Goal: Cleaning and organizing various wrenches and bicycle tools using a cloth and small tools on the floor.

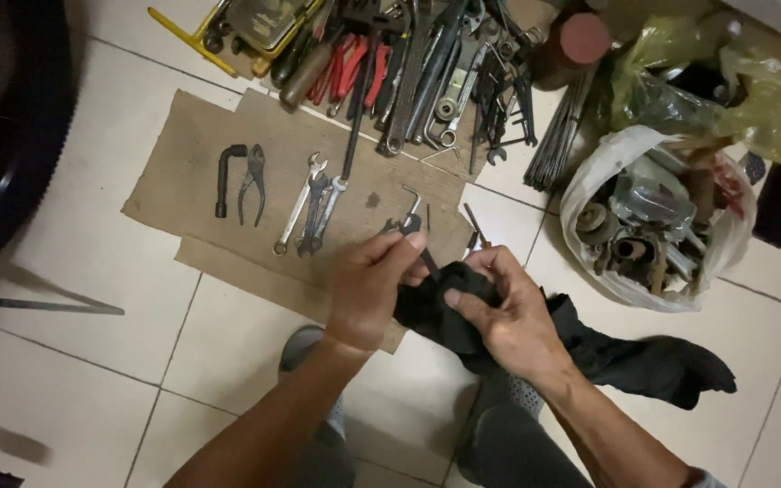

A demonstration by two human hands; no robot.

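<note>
My left hand [368,285] pinches a small dark metal tool [416,233] between thumb and fingertips, above the edge of a brown cardboard sheet [192,172]. My right hand [503,312] grips a black cloth [625,357] bunched against the lower end of that tool. The rest of the cloth trails off to the right over the tiled floor. On the cardboard lie pliers [252,181], a bent black socket wrench [225,176] and a few spanners [311,203].
A heap of wrenches, red-handled tools and screwdrivers [409,63] lies at the top. A white plastic bag [589,172] of metal parts sits at right, a yellow-green bag [752,99] behind it. A black tyre [11,136] curves along the left. My feet [305,348] rest below the hands.
</note>
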